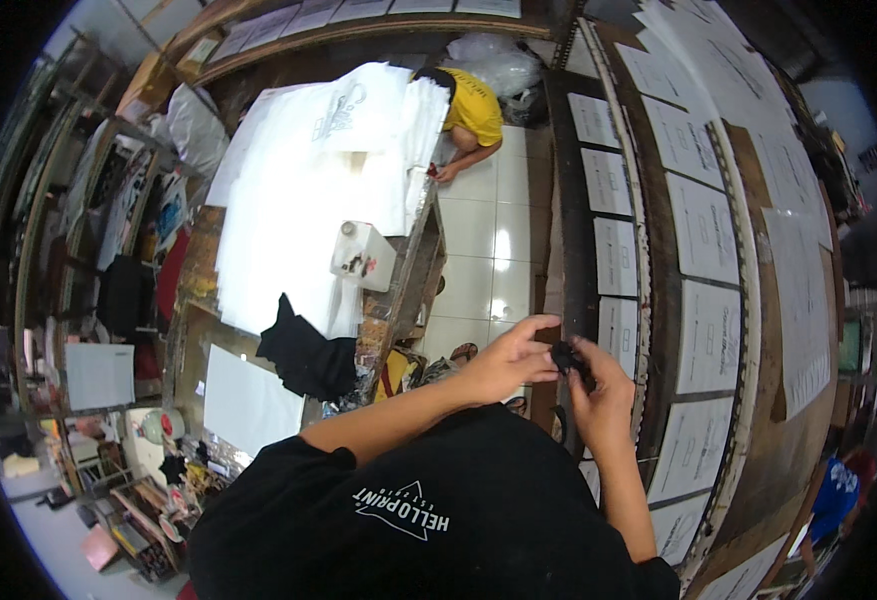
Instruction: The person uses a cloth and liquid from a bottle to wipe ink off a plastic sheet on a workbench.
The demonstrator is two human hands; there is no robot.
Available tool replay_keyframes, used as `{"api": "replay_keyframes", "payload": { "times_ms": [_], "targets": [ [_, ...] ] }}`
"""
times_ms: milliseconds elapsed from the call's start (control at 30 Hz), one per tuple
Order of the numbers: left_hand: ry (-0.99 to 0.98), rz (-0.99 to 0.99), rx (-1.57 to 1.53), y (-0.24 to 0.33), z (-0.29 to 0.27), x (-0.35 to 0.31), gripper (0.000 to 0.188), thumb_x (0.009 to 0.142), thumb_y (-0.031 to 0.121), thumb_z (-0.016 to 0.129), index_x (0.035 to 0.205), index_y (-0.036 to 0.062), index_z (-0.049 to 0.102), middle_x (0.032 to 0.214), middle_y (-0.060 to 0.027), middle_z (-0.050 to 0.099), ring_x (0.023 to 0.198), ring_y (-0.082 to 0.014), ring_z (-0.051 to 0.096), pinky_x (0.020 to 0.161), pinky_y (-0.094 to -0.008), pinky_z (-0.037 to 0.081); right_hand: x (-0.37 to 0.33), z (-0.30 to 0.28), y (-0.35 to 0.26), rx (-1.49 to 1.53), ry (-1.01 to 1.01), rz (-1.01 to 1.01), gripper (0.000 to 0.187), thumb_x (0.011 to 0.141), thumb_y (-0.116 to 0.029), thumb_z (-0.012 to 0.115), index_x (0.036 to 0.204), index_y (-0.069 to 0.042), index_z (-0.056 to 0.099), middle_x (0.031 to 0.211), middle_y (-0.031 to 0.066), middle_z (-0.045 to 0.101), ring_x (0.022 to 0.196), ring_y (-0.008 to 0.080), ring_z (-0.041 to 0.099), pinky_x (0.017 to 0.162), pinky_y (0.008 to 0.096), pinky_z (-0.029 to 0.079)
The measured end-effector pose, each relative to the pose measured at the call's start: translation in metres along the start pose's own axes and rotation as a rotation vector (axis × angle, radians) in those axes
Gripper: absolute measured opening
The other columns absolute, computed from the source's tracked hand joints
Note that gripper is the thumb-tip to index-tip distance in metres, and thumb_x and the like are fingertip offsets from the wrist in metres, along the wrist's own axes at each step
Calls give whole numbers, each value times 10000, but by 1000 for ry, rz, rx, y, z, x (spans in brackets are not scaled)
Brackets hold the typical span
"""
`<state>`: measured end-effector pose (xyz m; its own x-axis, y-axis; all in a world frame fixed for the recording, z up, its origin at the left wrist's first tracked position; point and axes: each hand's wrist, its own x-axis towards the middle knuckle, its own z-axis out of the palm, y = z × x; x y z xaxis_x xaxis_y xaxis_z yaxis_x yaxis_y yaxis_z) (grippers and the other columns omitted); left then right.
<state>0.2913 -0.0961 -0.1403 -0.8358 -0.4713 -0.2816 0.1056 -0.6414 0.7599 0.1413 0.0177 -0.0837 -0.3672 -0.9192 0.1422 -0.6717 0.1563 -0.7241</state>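
Presently, a black wad (565,358) is pinched by the right hand (604,395), in front of the torso and near the bench (580,270). It is met by the left hand's (510,360) partly spread fingers; whether it is gripped there cannot be told. At left, a jug (362,256) and black cloth (310,355) are noted by white sheets (283,190).
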Motion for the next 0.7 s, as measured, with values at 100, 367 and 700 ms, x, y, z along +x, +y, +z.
{"api": "replay_keyframes", "payload": {
  "times_ms": [100, 367, 700],
  "targets": [
    [412, 287, 467, -12, -54, -22, 487, 964, 171, 718, 1346, -10, 474, 1059, -87, 626, 918, -135, 608, 797, -270, 519, 12, 17, 21, 369, 19, 224, 343, 837, 73, 688, 1175, 15, 692, 1091, 138, 703, 993, 184, 676, 897, 310, 537],
    [1381, 640, 998, -3, -210, -36, 953, 761, 319, 908, 1410, -97, 347, 1324, -237, 485, 1220, -323, 514, 1016, -396, 436, 36, 2, 4, 765, 46, 371, 381, 904, 14, 725, 1275, 33, 641, 1179, 75, 664, 1049, 124, 605, 940, 284, 491],
    [1063, 683, 972, 32, -181, -32, 595, 824, 158, 859, 1263, -50, 515, 1150, -169, 638, 1055, -237, 648, 919, -348, 522, 6, -68, 6, 791, 194, 215, 225, 868, 74, 675, 1076, -10, 693, 990, 20, 646, 869, 83, 598, 772, 245, 508]
  ]
}}
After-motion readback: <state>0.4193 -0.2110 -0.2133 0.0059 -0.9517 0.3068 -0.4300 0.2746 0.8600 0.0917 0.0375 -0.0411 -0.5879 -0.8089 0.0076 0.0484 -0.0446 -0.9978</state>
